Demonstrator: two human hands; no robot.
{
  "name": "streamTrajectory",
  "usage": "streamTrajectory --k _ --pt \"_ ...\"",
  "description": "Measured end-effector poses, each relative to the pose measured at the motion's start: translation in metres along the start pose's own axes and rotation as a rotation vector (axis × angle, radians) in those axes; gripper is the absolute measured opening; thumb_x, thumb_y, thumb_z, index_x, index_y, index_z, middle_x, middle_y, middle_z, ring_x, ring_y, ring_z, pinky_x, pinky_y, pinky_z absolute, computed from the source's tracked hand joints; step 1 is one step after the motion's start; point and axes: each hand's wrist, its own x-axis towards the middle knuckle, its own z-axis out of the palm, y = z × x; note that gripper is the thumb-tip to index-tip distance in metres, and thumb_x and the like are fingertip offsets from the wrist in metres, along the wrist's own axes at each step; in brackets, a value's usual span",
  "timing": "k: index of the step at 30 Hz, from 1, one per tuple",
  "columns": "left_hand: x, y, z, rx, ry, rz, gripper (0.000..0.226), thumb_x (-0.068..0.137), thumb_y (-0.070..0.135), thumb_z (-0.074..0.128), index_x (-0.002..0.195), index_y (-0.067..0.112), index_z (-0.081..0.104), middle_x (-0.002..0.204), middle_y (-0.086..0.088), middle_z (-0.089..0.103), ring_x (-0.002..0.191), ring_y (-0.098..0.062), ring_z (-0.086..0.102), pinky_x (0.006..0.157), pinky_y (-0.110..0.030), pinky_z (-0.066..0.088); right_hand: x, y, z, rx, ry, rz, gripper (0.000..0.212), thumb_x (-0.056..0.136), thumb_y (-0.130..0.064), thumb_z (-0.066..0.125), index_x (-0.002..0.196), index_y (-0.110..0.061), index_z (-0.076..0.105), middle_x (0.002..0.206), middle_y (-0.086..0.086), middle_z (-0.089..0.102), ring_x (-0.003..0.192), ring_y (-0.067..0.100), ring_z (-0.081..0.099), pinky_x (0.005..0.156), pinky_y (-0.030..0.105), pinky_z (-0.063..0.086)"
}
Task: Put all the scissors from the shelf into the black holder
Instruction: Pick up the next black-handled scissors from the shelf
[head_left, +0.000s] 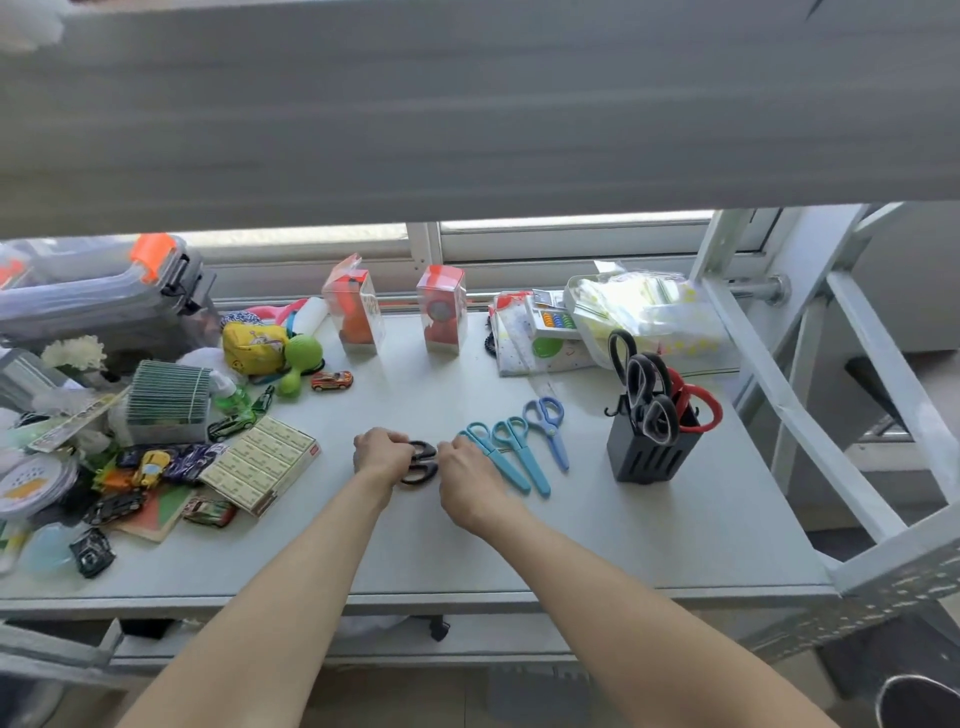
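So both hands are on the black scissors (420, 464) mid-shelf: left hand (382, 451) curled over the left side, right hand (465, 480) closing in on the handle loops, which point right. Blades are hidden under the left hand, so I'd guess the long axis runs left-right. The black holder (649, 454) sits well off to the right, so the right arm is nearer. Two teal scissors (511, 457) and a blue pair (550, 431) lie in between.
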Motion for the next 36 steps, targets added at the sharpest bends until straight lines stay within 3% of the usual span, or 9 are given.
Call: streamTrajectory --k 3,8,13,17,21,24,29,33,36 --pt "-0.006 -0.003 -0.001 -0.051 -0.039 0.015 0.019 0.084 0.002 0.061 0.101 0.006 0.068 0.116 -0.016 0.067 0.112 -0.031 0.062 0.094 -0.034 0.049 -0.004 0.003 0.005 -0.003 0.022 -0.001 0.028 0.088 0.005 0.048 0.115 0.000 0.053 0.124 0.018 0.046 0.114 0.035 0.050 0.089 0.037 0.043" --pt "-0.012 -0.012 -0.011 0.175 -0.071 0.078 0.025 0.079 0.003 0.071 0.104 0.003 0.069 0.113 -0.016 0.068 0.110 -0.030 0.064 0.094 -0.035 0.052 -0.011 0.007 0.012 -0.035 0.045 -0.022 0.025 0.089 0.006 0.049 0.112 0.000 0.057 0.123 0.015 0.045 0.110 0.033 0.053 0.087 0.036 0.044" --pt "-0.025 -0.017 -0.017 0.262 -0.140 0.082 0.006 0.076 0.005 0.074 0.081 0.003 0.077 0.092 -0.017 0.076 0.082 -0.027 0.068 0.073 -0.030 0.053 -0.018 0.011 0.015 -0.049 0.091 -0.076 0.022 0.090 0.009 0.044 0.107 0.000 0.054 0.116 0.015 0.048 0.101 0.035 0.055 0.073 0.037 0.039" --pt "-0.033 -0.014 -0.026 0.086 -0.239 0.029 0.012 0.083 -0.001 0.064 0.073 0.006 0.065 0.080 -0.018 0.069 0.067 -0.025 0.067 0.076 -0.040 0.061 -0.020 0.019 0.013 -0.011 0.128 -0.142 0.018 0.090 0.002 0.049 0.106 -0.005 0.053 0.112 0.014 0.052 0.101 0.033 0.052 0.078 0.039 0.043" --pt "-0.050 0.008 -0.041 -0.063 -0.298 0.032 0.014 0.087 -0.001 0.063 0.077 0.006 0.058 0.081 -0.019 0.070 0.065 -0.022 0.070 0.060 -0.031 0.061 -0.019 0.023 0.005 0.021 0.212 -0.184 0.016 0.088 -0.001 0.055 0.103 -0.006 0.053 0.106 0.013 0.055 0.098 0.032 0.053 0.074 0.037 0.041" --pt "-0.061 0.028 -0.053 -0.207 -0.317 0.065 0.011 0.088 0.007 0.068 0.083 0.006 0.058 0.079 -0.015 0.071 0.058 -0.015 0.071 0.050 -0.022 0.059 -0.017 0.024 -0.006 0.065 0.327 -0.225 0.022 0.086 0.001 0.055 0.107 -0.006 0.054 0.104 0.013 0.060 0.092 0.033 0.057 0.069 0.036 0.040" --pt "-0.081 0.063 -0.068 -0.432 -0.433 0.156 0.029 0.094 0.030 0.062 0.093 0.001 0.062 0.082 -0.017 0.072 0.057 -0.015 0.072 0.053 -0.022 0.059 -0.025 0.026 -0.026 0.254 0.489 -0.248 0.016 0.090 -0.004 0.057 0.106 -0.008 0.055 0.088 0.013 0.066 0.074 0.034 0.061 0.059 0.032 0.037" --pt "-0.089 0.083 -0.061 -0.456 -0.365 0.228 0.025 0.097 0.030 0.055 0.093 0.006 0.062 0.084 -0.013 0.070 0.064 -0.017 0.067 0.052 -0.020 0.056 -0.054 0.035 -0.052 0.467 0.687 -0.236 0.010 0.094 -0.008 0.054 0.103 -0.010 0.052 0.069 -0.007 0.051 0.055 0.008 0.044 0.053 0.022 0.033" --pt "-0.093 0.092 -0.039 -0.372 -0.340 0.254 0.022 0.099 0.023 0.054 0.100 0.003 0.062 0.089 -0.013 0.068 0.068 -0.018 0.066 0.049 -0.017 0.054 -0.081 0.039 -0.082 0.582 0.792 -0.273 0.010 0.095 -0.012 0.057 0.102 -0.015 0.051 0.067 -0.021 0.046 0.058 -0.007 0.049 0.057 0.007 0.036"
